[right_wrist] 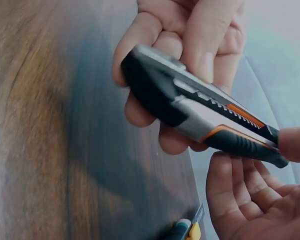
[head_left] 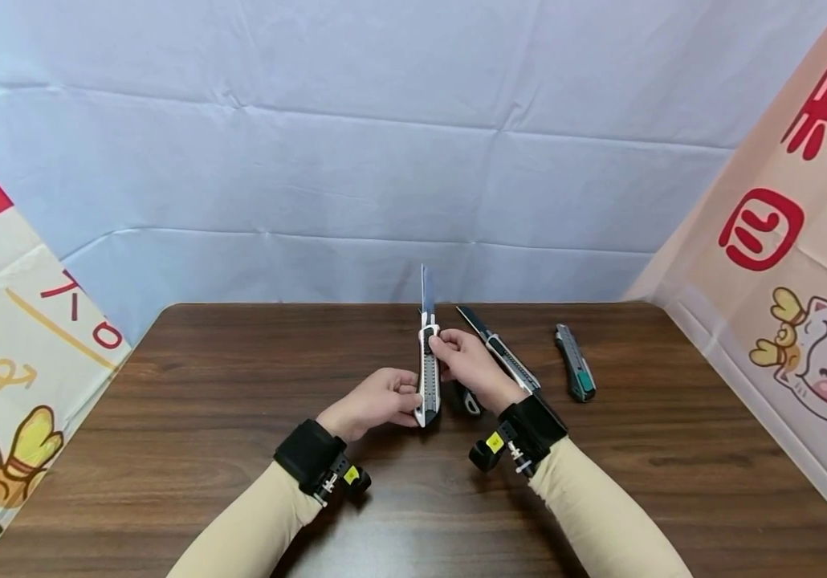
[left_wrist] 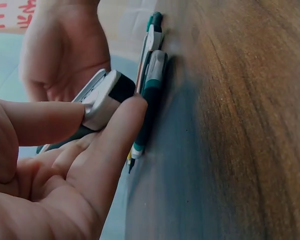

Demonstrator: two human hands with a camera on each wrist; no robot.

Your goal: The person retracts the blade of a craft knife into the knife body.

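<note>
A utility knife (head_left: 428, 365) with a silver, black and orange body (right_wrist: 205, 115) is held upright over the table, its long blade (head_left: 427, 291) pushed out and pointing up and away. My left hand (head_left: 408, 397) grips the knife's lower butt end (left_wrist: 106, 96) between thumb and fingers. My right hand (head_left: 442, 347) pinches the upper part of the handle by the slider, with the thumb tip (right_wrist: 295, 144) on the body. In the right wrist view the left hand's fingers (right_wrist: 190, 35) curl round the black butt end.
Two more utility knives lie on the dark wooden table (head_left: 204, 401) to the right of my hands: one with its blade out (head_left: 503, 353) and a grey and teal one (head_left: 576, 374). Both appear in the left wrist view (left_wrist: 150, 95). Cloth walls enclose the table's back and sides.
</note>
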